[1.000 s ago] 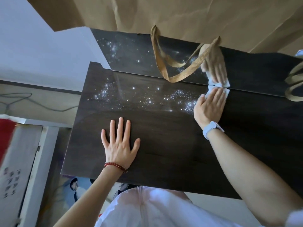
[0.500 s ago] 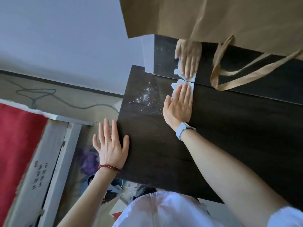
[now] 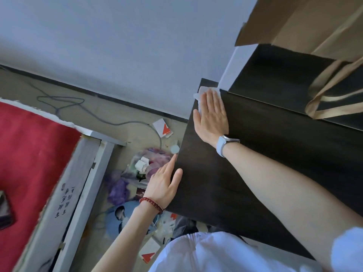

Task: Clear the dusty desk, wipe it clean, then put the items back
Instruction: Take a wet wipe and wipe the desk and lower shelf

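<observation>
Pressing flat, the right hand (image 3: 213, 116) lies palm-down on a white wipe (image 3: 200, 93) at the far left corner of the dark desk (image 3: 245, 173), at about 1 o'clock in the head view. Fingers are extended and together, not curled; the wipe is pinned under the palm and fingers rather than pinched, and its crumpled edge sticks out past the fingertips and over the desk's left edge. A pale wristband (image 3: 222, 145) sits on that wrist.

The left hand (image 3: 164, 185) is at about 7 o'clock from the right hand, fingers straight and spread open, holding nothing. Its thumb lies on the desk top, while the other fingers run along the desk's left edge; whether they press the edge or only lie beside it cannot be told. A red bead bracelet (image 3: 151, 204) circles that wrist.

The visible desk surface looks dark and free of specks. At 2 o'clock a brown paper bag (image 3: 306, 26) leans above the raised back panel (image 3: 275, 75), its ribbon handles (image 3: 330, 99) hanging down over the panel.

At 9 o'clock, a red cloth (image 3: 29, 154) lies beside a pale board with handwritten characters. On the floor between it and the desk lie scattered papers, a purple plastic bag (image 3: 119, 187) and a grey cable (image 3: 94, 116).
</observation>
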A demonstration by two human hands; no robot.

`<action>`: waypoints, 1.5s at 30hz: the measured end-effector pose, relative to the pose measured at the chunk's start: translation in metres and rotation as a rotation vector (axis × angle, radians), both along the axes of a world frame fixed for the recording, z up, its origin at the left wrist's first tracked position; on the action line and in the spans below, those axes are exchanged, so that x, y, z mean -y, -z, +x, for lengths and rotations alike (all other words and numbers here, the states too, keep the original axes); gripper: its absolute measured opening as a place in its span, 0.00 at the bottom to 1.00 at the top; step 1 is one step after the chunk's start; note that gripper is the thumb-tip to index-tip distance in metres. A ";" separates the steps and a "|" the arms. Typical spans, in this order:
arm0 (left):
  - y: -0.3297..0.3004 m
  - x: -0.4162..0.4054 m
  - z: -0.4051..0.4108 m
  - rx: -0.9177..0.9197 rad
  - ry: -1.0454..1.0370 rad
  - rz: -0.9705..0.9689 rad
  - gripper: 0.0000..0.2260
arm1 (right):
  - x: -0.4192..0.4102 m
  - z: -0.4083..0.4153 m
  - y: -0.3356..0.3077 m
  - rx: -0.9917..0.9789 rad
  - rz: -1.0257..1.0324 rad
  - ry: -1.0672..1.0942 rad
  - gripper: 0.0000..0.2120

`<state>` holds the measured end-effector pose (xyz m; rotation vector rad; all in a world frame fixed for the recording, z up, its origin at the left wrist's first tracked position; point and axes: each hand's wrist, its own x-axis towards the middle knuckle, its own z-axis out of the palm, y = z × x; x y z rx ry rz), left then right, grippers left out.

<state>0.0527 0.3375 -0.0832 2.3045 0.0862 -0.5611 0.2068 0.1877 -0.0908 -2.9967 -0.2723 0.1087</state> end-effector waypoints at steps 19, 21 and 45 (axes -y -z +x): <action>-0.002 -0.030 -0.021 -0.298 -0.671 -0.575 0.27 | 0.003 -0.192 -0.019 -0.139 -0.124 -0.934 0.27; -0.003 -0.024 -0.024 -0.314 -0.662 -0.585 0.27 | 0.012 -0.177 -0.016 -0.161 -0.099 -0.959 0.26; -0.008 -0.009 -0.027 -0.521 -0.725 -0.693 0.27 | 0.007 -0.180 -0.013 -0.081 -0.101 -0.825 0.28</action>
